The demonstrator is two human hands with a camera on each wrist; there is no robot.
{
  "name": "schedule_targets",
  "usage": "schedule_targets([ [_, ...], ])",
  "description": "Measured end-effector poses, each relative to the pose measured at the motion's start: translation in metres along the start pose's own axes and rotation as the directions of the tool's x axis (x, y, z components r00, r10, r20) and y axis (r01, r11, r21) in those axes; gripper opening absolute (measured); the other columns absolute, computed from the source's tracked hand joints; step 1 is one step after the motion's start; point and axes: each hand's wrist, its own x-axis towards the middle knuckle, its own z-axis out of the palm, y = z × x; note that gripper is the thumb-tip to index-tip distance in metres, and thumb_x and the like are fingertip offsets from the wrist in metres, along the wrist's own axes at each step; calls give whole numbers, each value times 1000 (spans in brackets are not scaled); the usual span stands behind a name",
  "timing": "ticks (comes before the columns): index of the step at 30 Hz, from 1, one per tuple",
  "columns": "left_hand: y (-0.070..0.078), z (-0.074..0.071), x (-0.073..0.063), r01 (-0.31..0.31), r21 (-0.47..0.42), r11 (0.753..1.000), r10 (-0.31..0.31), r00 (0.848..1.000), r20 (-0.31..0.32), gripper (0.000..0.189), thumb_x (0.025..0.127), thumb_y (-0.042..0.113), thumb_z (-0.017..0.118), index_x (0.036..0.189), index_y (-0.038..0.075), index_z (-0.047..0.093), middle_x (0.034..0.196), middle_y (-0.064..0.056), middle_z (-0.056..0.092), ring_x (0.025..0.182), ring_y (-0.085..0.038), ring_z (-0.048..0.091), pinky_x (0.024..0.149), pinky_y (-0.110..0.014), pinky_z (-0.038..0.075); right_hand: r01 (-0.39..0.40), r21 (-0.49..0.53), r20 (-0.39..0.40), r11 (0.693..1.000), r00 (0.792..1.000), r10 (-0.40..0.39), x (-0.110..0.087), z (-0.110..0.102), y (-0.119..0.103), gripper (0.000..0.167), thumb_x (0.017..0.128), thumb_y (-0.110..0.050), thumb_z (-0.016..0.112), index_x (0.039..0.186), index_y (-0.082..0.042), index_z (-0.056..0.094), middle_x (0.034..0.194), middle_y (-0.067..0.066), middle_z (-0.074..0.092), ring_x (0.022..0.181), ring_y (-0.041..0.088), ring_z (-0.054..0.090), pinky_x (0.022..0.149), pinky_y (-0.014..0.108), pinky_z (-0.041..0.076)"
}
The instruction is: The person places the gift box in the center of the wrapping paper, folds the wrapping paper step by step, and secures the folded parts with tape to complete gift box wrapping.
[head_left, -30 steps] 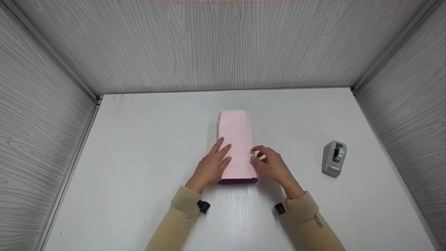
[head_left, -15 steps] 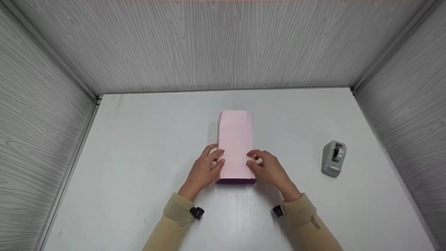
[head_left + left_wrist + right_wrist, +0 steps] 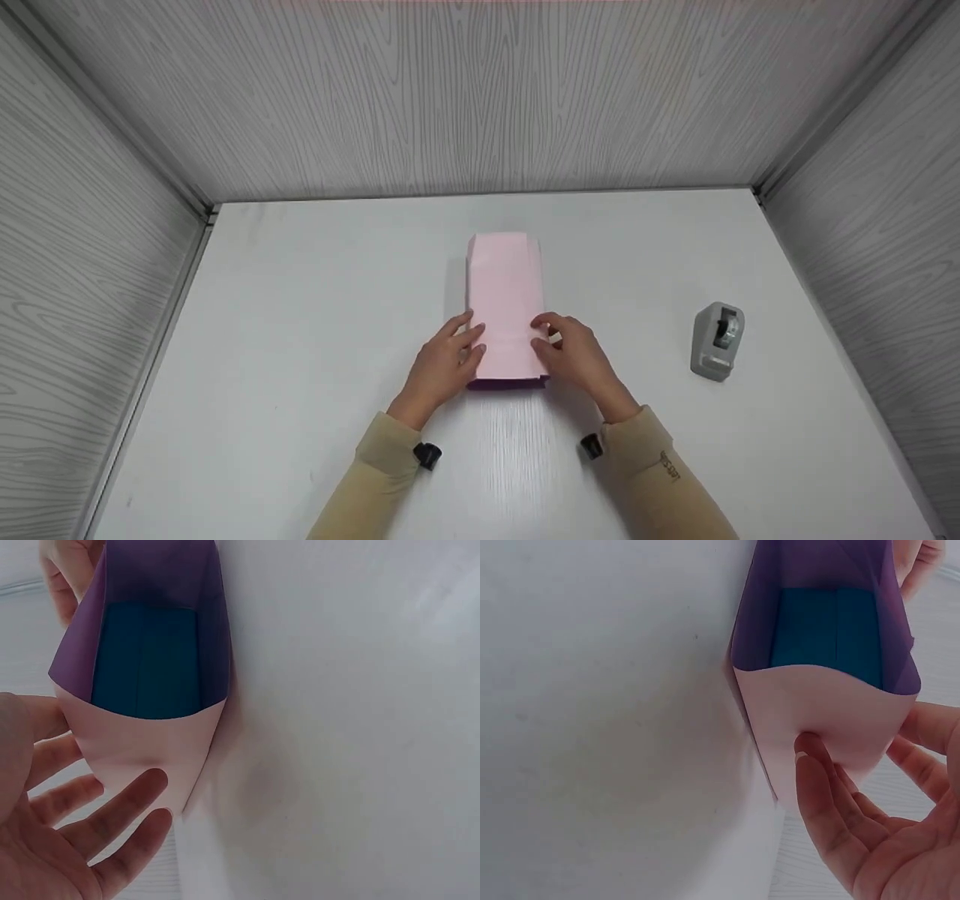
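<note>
A long box lies upright to me on the table, wrapped in pink paper (image 3: pixel 505 300) with a purple inner side. The near end of the wrapping is unfolded, and the blue box (image 3: pixel 146 660) shows deep inside it in both wrist views. My left hand (image 3: pixel 437 367) grips the left long edge, thumb and forefinger on the top face, other fingers spread along the side. My right hand (image 3: pixel 581 360) grips the right long edge in the same way. In the right wrist view its lower fingers (image 3: pixel 821 795) press into the pink side wall.
A grey tape dispenser (image 3: pixel 718 341) with a roll in it stands to the right on the white table (image 3: pixel 300 337). Grey wood-patterned panels (image 3: pixel 480 97) enclose the table at the back and both sides.
My left hand has drawn back from flat on the top face to the left edge. The package has shifted slightly away from me, and its open purple end has changed shape.
</note>
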Motion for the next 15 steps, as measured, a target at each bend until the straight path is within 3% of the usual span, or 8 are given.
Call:
schedule_targets([
  [7, 3, -3, 16, 39, -12, 999, -39, 999, 24, 41, 100, 31, 57, 135, 11, 60, 147, -6, 45, 117, -22, 60, 105, -47, 39, -18, -37, 2, 999, 1000, 18, 16, -3, 0, 22, 92, -17, 66, 114, -14, 65, 102, 9, 60, 89, 24, 65, 71, 38, 54],
  [15, 0, -4, 26, 40, -44, 998, -40, 999, 9, 39, 99, 27, 59, 133, 10, 62, 146, -4, 46, 112, -20, 62, 96, -33, 48, -17, -11, 5, 1000, 1000, 17, 25, -6, 0, 22, 91, -18, 67, 112, -15, 65, 100, 9, 60, 92, 25, 63, 73, 39, 53],
])
